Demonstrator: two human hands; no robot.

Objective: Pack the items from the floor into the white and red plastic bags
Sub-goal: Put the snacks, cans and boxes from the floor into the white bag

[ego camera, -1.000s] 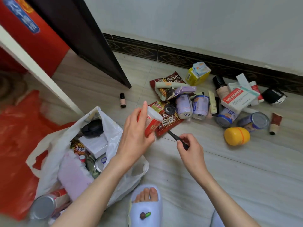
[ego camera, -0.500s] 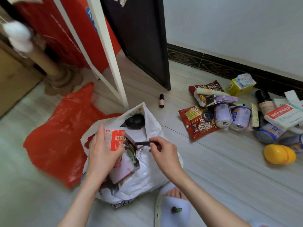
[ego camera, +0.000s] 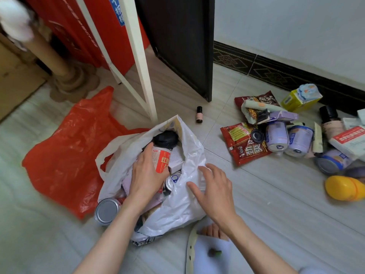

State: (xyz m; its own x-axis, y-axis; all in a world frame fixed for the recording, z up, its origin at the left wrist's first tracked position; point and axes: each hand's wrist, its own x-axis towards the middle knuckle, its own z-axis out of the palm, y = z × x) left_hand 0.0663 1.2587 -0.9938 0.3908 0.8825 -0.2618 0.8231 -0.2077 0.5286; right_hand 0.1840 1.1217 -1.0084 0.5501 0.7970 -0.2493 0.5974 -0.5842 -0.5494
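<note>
hands at the white bag

seen from above, the left hand (ego camera: 145, 175) grasps a red and white cup (ego camera: 161, 160) inside the mouth of the white bag (ego camera: 183, 202), which stands on the floor (ego camera: 276, 204). the right hand (ego camera: 214, 189) is released, fingers spread, resting on the bag's near side. a silver can (ego camera: 106, 211) lies against the bag's left. the red bag (ego camera: 67, 151) lies flat just behind it. to the right, well apart, snack packets (ego camera: 245, 145), cans (ego camera: 276, 135), boxes (ego camera: 349, 141) and a yellow egg (ego camera: 343, 187) are heaped by the wall.
</note>
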